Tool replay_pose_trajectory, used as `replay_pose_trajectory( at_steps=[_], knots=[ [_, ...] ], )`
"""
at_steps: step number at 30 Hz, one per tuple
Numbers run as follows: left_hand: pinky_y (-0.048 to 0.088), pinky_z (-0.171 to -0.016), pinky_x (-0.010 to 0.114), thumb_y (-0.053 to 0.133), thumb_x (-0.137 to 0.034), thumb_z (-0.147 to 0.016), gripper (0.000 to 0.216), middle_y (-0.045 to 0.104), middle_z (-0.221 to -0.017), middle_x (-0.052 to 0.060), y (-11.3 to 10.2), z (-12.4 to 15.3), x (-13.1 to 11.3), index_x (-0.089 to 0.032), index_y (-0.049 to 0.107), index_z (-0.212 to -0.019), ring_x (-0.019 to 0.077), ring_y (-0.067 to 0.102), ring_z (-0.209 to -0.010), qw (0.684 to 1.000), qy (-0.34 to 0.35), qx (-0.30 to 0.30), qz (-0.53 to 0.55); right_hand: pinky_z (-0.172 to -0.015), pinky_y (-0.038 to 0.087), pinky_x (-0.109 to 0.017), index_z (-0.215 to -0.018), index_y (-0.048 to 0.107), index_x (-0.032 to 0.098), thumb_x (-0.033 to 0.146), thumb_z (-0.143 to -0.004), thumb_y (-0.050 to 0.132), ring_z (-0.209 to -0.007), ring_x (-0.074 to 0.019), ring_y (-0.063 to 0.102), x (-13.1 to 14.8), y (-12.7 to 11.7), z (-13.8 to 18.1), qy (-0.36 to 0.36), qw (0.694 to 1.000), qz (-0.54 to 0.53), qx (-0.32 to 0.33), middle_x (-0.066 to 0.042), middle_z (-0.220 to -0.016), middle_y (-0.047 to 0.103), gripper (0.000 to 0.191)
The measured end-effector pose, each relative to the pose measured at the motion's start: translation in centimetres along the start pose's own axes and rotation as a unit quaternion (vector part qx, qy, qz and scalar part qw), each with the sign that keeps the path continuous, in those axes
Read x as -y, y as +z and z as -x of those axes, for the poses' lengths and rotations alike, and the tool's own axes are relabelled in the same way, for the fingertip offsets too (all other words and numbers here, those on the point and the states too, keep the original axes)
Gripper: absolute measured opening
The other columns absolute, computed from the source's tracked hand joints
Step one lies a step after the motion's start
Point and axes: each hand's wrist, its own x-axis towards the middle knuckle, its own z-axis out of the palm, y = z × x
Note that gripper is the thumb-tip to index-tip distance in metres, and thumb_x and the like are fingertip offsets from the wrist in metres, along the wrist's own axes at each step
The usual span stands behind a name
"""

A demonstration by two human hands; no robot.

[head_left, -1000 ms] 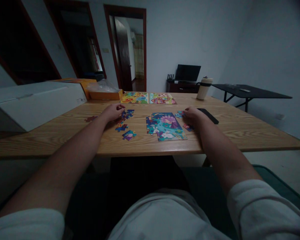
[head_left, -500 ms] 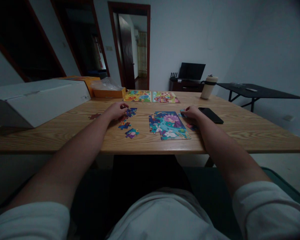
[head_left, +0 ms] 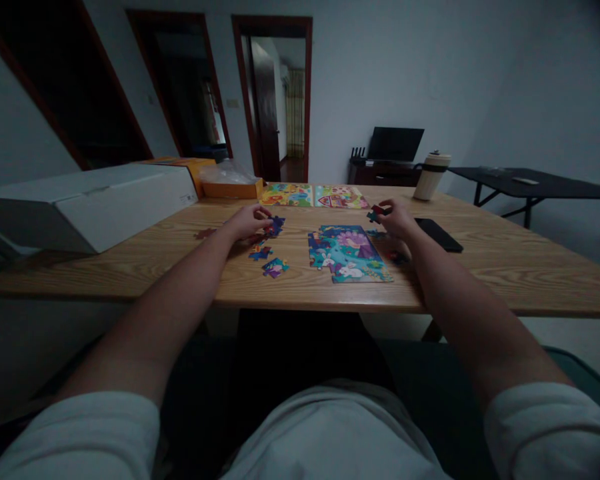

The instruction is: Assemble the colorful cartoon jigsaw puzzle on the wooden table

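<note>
A partly assembled colourful jigsaw (head_left: 349, 253) lies on the wooden table (head_left: 505, 267) in front of me. My right hand (head_left: 396, 219) is raised just above the jigsaw's far right corner, fingers pinched on a small puzzle piece (head_left: 375, 213). My left hand (head_left: 250, 221) rests on the table left of the jigsaw, fingers curled over a cluster of loose pieces (head_left: 274, 227). Two more loose pieces (head_left: 275, 268) lie nearer me, left of the jigsaw. Another loose piece (head_left: 399, 257) sits by my right forearm.
A dark phone (head_left: 440, 235) lies right of my right hand. A white cup (head_left: 431, 176) stands at the far edge. Two finished puzzles (head_left: 314, 196) lie beyond the jigsaw. A long white box (head_left: 90, 207) and an orange box (head_left: 230, 189) fill the table's left side.
My right hand has lifted off the table with a puzzle piece pinched in its fingers. My left hand stays on the loose pieces. The view has shifted slightly.
</note>
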Motion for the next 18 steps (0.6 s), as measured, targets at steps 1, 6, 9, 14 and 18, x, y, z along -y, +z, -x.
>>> replay_pose_trajectory(
  at_steps=[1, 6, 9, 14, 18],
  knots=[
    [0.054, -0.067, 0.028, 0.08, -0.031, -0.074, 0.03, 0.073, -0.091, 0.007, 0.0, -0.1, 0.2, -0.017, 0.062, -0.093, 0.0202, 0.07, -0.08, 1.0, -0.002, 0.002, 0.014, -0.059, 0.047, -0.025, -0.123, 0.058, 0.021, 0.036, -0.081, 0.074, -0.068, -0.0162, 0.064, 0.2, 0.1, 0.0, -0.008, 1.0, -0.009, 0.0, -0.007, -0.101, 0.074, 0.047],
    [0.054, -0.067, 0.029, 0.08, -0.035, -0.075, 0.033, 0.073, -0.095, 0.009, -0.2, -0.3, 0.7, -0.018, 0.062, -0.097, 0.0216, 0.07, -0.086, 1.0, 0.012, 0.006, 0.024, -0.062, 0.047, -0.025, -0.113, 0.068, 0.019, 0.026, -0.084, 0.07, -0.074, -0.0172, 0.065, 1.1, 0.5, 0.4, -0.05, 0.998, 0.027, 0.034, -0.007, -0.096, 0.074, 0.031],
    [0.054, -0.066, 0.029, 0.08, -0.035, -0.075, 0.03, 0.073, -0.093, 0.008, -0.2, -0.1, 0.4, -0.018, 0.063, -0.094, 0.0213, 0.069, -0.085, 1.0, 0.016, -0.003, 0.017, -0.062, 0.048, -0.026, -0.116, 0.07, 0.018, 0.024, -0.085, 0.067, -0.073, -0.0181, 0.065, 1.2, 0.5, 0.6, -0.049, 0.997, 0.048, 0.043, -0.008, -0.094, 0.075, 0.031],
    [0.054, -0.067, 0.031, 0.08, -0.035, -0.076, 0.031, 0.073, -0.094, 0.007, 0.0, 0.1, 0.0, -0.019, 0.063, -0.097, 0.021, 0.07, -0.082, 0.999, 0.0, 0.009, 0.044, -0.064, 0.05, -0.028, -0.123, 0.066, 0.018, 0.027, -0.089, 0.062, -0.077, -0.0196, 0.068, 0.6, 0.3, 0.8, -0.023, 0.998, 0.05, 0.03, -0.01, -0.103, 0.075, 0.036],
    [0.052, -0.067, 0.03, 0.08, -0.027, -0.075, 0.024, 0.073, -0.087, 0.006, 0.0, -0.2, 0.2, -0.018, 0.064, -0.091, 0.0208, 0.07, -0.08, 1.0, -0.019, -0.011, 0.001, -0.087, 0.053, -0.036, -0.134, 0.061, 0.017, 0.05, -0.087, 0.067, -0.106, -0.0281, 0.067, 1.2, 0.0, 1.3, -0.078, 0.992, 0.091, 0.046, -0.015, -0.127, 0.068, 0.058]
  ],
)
